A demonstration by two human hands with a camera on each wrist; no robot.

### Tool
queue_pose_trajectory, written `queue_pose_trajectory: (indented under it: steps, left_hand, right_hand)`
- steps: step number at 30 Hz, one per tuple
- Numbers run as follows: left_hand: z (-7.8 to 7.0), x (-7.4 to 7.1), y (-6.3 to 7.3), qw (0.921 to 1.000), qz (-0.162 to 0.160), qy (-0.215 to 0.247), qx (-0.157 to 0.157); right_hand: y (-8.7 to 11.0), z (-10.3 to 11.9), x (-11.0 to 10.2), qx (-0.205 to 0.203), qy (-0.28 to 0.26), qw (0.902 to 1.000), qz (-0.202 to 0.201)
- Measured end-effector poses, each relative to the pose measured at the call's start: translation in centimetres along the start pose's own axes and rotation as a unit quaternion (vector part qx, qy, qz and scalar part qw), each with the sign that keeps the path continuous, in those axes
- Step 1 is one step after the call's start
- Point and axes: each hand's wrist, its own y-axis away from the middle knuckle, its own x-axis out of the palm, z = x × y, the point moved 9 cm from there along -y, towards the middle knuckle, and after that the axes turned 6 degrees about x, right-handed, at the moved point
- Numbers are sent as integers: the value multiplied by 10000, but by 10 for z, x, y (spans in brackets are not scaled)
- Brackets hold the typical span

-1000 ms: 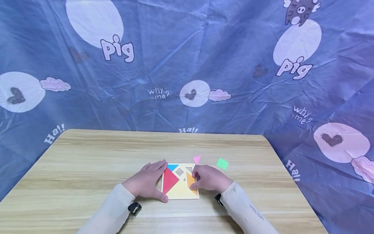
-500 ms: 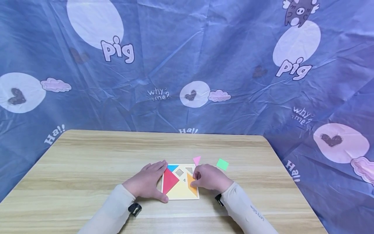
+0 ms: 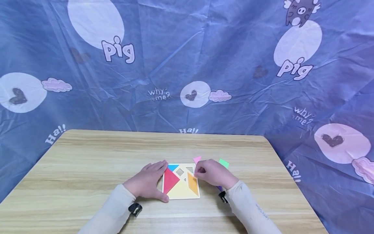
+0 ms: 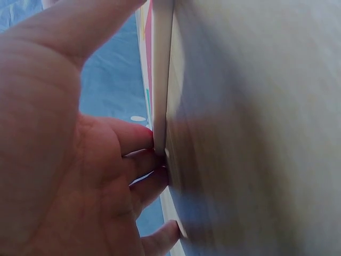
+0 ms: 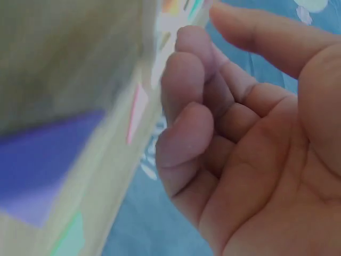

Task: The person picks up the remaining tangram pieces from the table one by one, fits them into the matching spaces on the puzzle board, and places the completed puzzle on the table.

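Right hand (image 3: 211, 172), lower centre right of the head frame: fingers loosely curled, nothing seen held. Tips lie right beside the upper end of the orange piece (image 3: 192, 185); contact cannot be told. Left hand (image 3: 147, 183), lower centre: holds the tray (image 3: 184, 198) by its left edge, thumb at the lower corner, fingers at the upper.

Orange piece lies at the tray's right side, its outline apparently in place. Step in hand, by my judgement: settling that piece. Next move calls for a check that it sits flush, then a loose piece picked up while the left hand steadies the tray.

Also in the tray: red piece (image 3: 170, 181) at left, blue piece (image 3: 173, 167) at upper left, pale yellow piece (image 3: 181, 191) along the bottom. Grey openings show at top centre, upper right and mid-tray.

Loose on the table (image 3: 117, 156): pink triangle (image 3: 197, 159) just above the right hand; green piece (image 3: 223, 162) to its upper right, partly covered by the hand; purple piece (image 5: 48, 160) mostly hidden under the right wrist in the head view. That hand must clear before the purple piece can be reached. Patterned cloth (image 3: 160, 65) fills the background.
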Motion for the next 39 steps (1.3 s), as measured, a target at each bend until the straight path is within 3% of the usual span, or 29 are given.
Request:
queue_pose_trajectory:
  steps: [6, 15, 29, 39]
  left_hand:
    - [0, -3, -1, 10000, 0, 26, -1]
    - [3, 0, -3, 10000, 6, -27, -2]
    - [2, 0, -1, 10000, -23, -2, 54]
    - [0, 2, -1, 9998, -107, 68, 129]
  right_hand:
    - [1, -8, -34, 189, 281, 9958, -853]
    - [4, -20, -56, 389, 356, 9899, -1314]
    - [9, -41, -69, 804, 444, 9844, -1503]
    - [14, -59, -68, 1284, 674, 9809, -1295]
